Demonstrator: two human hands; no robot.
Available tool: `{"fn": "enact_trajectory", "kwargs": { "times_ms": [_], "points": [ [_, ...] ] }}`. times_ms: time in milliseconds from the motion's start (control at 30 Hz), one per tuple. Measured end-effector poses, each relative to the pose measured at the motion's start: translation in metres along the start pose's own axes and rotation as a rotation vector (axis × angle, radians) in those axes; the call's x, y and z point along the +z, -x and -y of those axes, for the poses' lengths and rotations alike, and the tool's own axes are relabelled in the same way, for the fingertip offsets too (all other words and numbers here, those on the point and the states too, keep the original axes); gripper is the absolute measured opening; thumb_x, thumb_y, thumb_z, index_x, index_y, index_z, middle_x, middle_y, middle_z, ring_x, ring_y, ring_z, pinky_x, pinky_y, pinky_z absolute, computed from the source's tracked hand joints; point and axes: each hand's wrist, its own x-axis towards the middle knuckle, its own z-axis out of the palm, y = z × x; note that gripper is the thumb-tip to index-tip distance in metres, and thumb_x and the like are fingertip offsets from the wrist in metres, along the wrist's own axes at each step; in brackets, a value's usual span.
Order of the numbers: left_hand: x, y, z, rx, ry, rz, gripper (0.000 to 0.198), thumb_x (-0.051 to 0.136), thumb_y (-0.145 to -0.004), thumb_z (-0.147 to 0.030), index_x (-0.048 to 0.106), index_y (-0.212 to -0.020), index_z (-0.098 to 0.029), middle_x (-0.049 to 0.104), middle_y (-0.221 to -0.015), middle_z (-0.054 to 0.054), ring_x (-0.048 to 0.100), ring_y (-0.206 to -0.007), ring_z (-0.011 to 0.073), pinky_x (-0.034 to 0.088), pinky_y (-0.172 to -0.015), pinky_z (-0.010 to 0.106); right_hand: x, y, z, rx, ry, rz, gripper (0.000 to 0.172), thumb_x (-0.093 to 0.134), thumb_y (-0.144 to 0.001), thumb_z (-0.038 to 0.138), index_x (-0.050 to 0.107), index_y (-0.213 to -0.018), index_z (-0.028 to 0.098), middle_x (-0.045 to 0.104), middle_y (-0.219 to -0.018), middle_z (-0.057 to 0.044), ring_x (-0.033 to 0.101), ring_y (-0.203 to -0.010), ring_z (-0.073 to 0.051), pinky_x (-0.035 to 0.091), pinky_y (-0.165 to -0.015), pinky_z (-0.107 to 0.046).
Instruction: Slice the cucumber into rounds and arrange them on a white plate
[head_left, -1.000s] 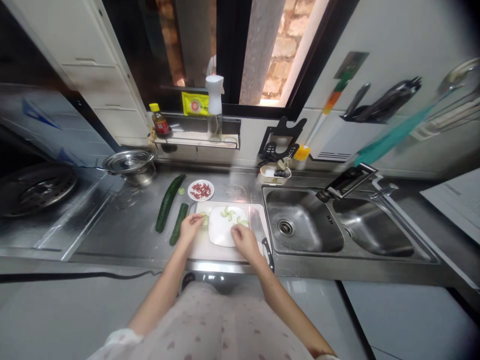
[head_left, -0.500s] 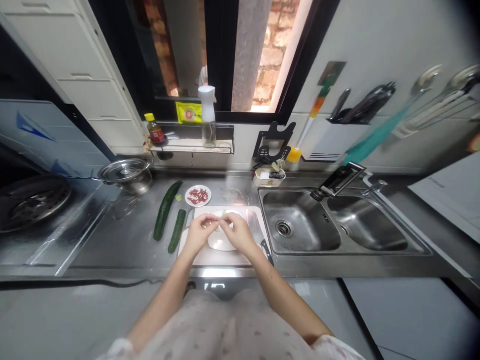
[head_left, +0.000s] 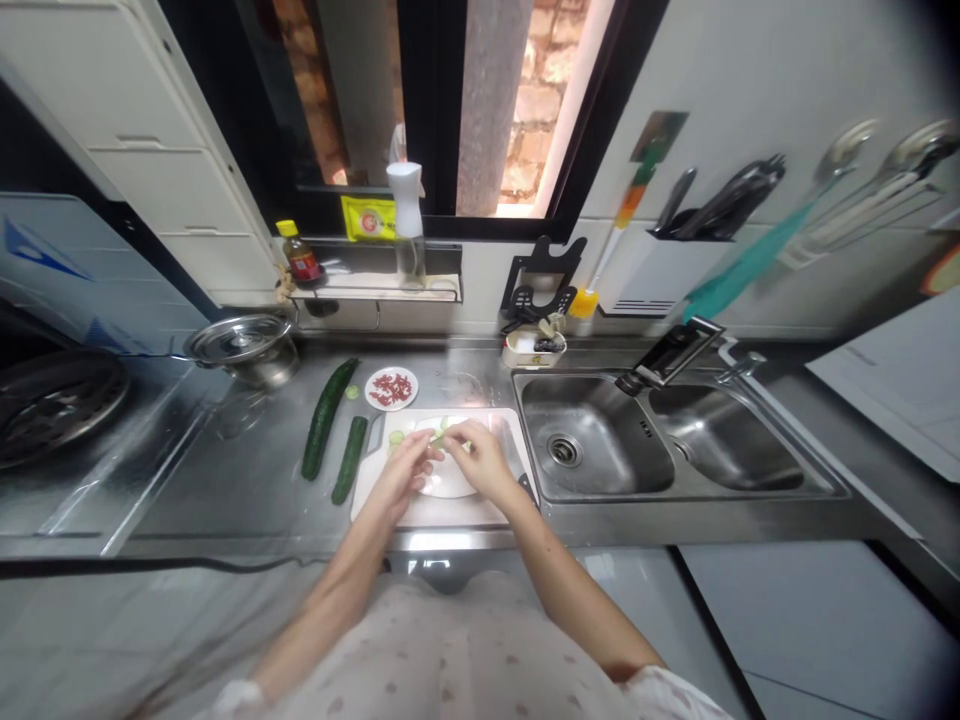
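Cucumber slice [head_left: 438, 441] held up over the white plate [head_left: 448, 487], between the two hands' fingertips. Right hand [head_left: 484, 462]: thumb and forefinger pinched together on the slice. Left hand [head_left: 403, 475]: fingertips brought to the slice's other side, remaining fingers curled; whether they clamp it, cannot tell. Plate rests on a pale cutting board [head_left: 427, 516], partly covered by the hands. More pale-green slices [head_left: 396, 438] on the board just beyond the left fingers. Knife handle [head_left: 527, 487], dark, at the board's right edge. Left of the board, on the steel counter: cut cucumber [head_left: 349, 460], then a longer cucumber [head_left: 328, 420], apart from each other, small green piece [head_left: 352, 392] near the longer one's far end. Small dish [head_left: 370, 390] of chopped red bits [head_left: 391, 387] behind the board. Sink [head_left: 600, 478] just to the right.
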Motion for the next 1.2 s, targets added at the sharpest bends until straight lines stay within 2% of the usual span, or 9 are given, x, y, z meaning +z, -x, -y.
{"fn": "enact_trajectory", "kwargs": {
  "times_ms": [100,233,333,467,600,833,1000,1200],
  "points": [
    [0.002,-0.001,-0.003,-0.006,0.095,0.018,0.057,0.076,-0.064,-0.041,0.055,-0.113,-0.019,0.061,-0.075,0.0,0.045,-0.05,0.004,0.016,-0.038,0.012,0.0,0.002,-0.003,-0.021,-0.01,0.003,0.017,0.053,-0.089,0.03,0.066,-0.082,0.02,0.065,-0.085,-0.003,0.055,-0.084,-0.016,0.042,-0.083,-0.031],
    [0.002,-0.003,-0.004,0.078,0.035,-0.028,0.063,0.081,-0.058,-0.033,0.057,-0.114,-0.018,0.061,-0.076,-0.001,0.045,-0.054,0.0037,0.019,-0.041,0.012,-0.001,0.006,-0.008,-0.02,-0.024,0.0,0.016,0.054,-0.088,0.029,0.066,-0.083,0.02,0.065,-0.085,-0.003,0.056,-0.085,-0.016,0.042,-0.082,-0.031],
    [0.002,-0.005,-0.004,0.146,-0.05,-0.049,0.061,0.08,-0.058,-0.033,0.059,-0.113,-0.019,0.058,-0.072,-0.003,0.044,-0.054,0.0039,0.02,-0.044,0.013,0.0,0.008,-0.01,0.005,-0.026,-0.006,0.015,0.054,-0.087,0.028,0.066,-0.083,0.02,0.066,-0.084,-0.003,0.057,-0.083,-0.016,0.043,-0.079,-0.029],
    [0.003,-0.006,-0.005,0.163,-0.109,-0.042,0.062,0.079,-0.057,-0.033,0.058,-0.113,-0.018,0.06,-0.072,-0.004,0.043,-0.053,0.0038,0.022,-0.046,0.015,0.001,0.009,-0.011,0.043,-0.047,-0.007,0.014,0.054,-0.085,0.028,0.065,-0.081,0.019,0.066,-0.081,-0.002,0.057,-0.079,-0.014,0.044,-0.073,-0.026],
    [0.004,-0.007,-0.005,0.205,-0.127,-0.021,0.063,0.08,-0.055,-0.032,0.058,-0.112,-0.016,0.063,-0.07,-0.003,0.047,-0.055,0.0055,0.029,-0.05,0.016,0.002,0.01,-0.012,0.08,-0.055,0.006,0.015,0.055,-0.083,0.028,0.064,-0.078,0.018,0.066,-0.078,-0.002,0.057,-0.075,-0.013,0.043,-0.071,-0.024],
    [0.005,-0.014,0.004,0.289,-0.142,0.054,0.058,0.078,-0.06,-0.031,0.057,-0.112,-0.015,0.065,-0.073,-0.001,0.057,-0.063,0.0094,0.041,-0.062,0.02,0.004,0.012,-0.023,0.209,-0.117,0.035,0.019,0.055,-0.081,0.03,0.064,-0.072,0.017,0.066,-0.072,-0.001,0.058,-0.071,-0.014,0.044,-0.068,-0.023],
    [0.002,-0.021,0.015,0.382,-0.225,0.078,0.05,0.075,-0.065,-0.029,0.058,-0.11,-0.015,0.063,-0.075,0.0,0.058,-0.069,0.0114,0.042,-0.065,0.021,0.005,0.014,-0.03,0.293,-0.195,0.047,0.017,0.055,-0.077,0.029,0.064,-0.068,0.017,0.066,-0.069,-0.001,0.059,-0.07,-0.014,0.045,-0.068,-0.025],
    [-0.004,-0.03,0.028,0.413,-0.277,0.085,0.047,0.073,-0.067,-0.028,0.058,-0.109,-0.015,0.063,-0.076,0.0,0.057,-0.068,0.0114,0.041,-0.062,0.021,0.009,0.017,-0.039,0.373,-0.208,0.083,0.018,0.054,-0.075,0.028,0.064,-0.065,0.016,0.062,-0.062,0.001,0.055,-0.062,-0.012,0.042,-0.061,-0.022]
  ]
}}
